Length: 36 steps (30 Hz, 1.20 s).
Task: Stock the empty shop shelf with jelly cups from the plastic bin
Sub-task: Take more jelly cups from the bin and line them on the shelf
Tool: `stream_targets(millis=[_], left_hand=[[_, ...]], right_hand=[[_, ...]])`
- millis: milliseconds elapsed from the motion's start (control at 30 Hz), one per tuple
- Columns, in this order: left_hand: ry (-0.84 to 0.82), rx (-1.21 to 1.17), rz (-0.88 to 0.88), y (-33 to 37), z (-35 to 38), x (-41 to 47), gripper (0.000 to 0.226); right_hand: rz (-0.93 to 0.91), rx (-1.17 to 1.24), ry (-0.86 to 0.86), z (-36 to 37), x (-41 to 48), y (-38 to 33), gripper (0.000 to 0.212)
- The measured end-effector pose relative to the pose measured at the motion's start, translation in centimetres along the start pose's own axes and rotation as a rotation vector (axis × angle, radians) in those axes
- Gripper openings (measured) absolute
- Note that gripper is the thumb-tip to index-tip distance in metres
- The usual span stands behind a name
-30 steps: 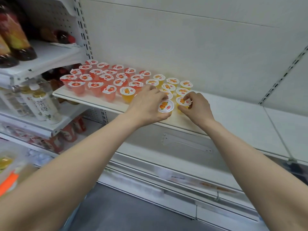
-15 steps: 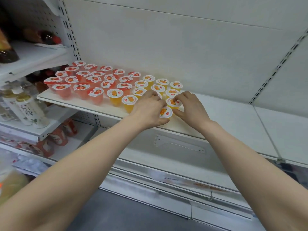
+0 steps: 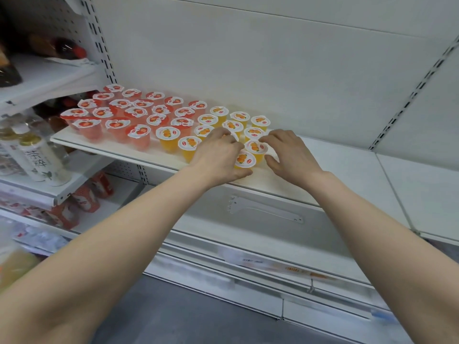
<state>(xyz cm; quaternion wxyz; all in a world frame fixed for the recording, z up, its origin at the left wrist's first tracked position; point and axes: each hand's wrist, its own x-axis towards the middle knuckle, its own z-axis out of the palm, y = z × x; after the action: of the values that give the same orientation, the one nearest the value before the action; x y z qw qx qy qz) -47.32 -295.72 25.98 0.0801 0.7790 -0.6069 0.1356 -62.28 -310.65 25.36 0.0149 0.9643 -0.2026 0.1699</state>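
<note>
Two hands work among jelly cups on the shop shelf (image 3: pixel 335 175).
Red jelly cups (image 3: pixel 111 120) stand well left of the left hand (image 3: pixel 218 157), whose grip is curled round the front orange jelly cup (image 3: pixel 244 158) at the shelf's edge. Just beside it, the right hand (image 3: pixel 290 155) has its grip pinched on the second orange jelly cup (image 3: pixel 255 147).

Your left hand (image 3: pixel 218 157) grips the front orange cup (image 3: pixel 244 159) at the front edge of the shelf (image 3: pixel 335 170). Your right hand (image 3: pixel 290 155) curls thumb and fingers round the second orange cup (image 3: pixel 255 147), just behind the first. Red jelly cups (image 3: pixel 119 112) stand left, orange jelly cups (image 3: pixel 216 119) beside them. Bottles (image 3: pixel 37 157) stand lower left.
</note>
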Motion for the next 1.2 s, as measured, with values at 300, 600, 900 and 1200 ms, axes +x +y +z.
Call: stream_targets(millis=[300,600,900,1200], left_hand=[[0.131,-0.112,-0.022,-4.9,-3.1,-2.7,0.056],[0.244,-0.083,-0.108,-16.6,-6.2,-13.2,0.044],[0.222,-0.045,-0.332,-31.0,-6.3,-29.5,0.043],[0.113,-0.076,-0.674,-40.1,-2.6,-47.6,0.038]], right_hand=[[-0.007,-0.059,0.131,-2.6,1.2,-3.8,0.039],[-0.14,-0.034,0.264,-0.9,4.5,-16.9,0.037],[-0.366,0.08,0.25,6.0,7.2,-36.3,0.036],[-0.56,0.246,0.012,15.3,7.6,-53.3,0.036]])
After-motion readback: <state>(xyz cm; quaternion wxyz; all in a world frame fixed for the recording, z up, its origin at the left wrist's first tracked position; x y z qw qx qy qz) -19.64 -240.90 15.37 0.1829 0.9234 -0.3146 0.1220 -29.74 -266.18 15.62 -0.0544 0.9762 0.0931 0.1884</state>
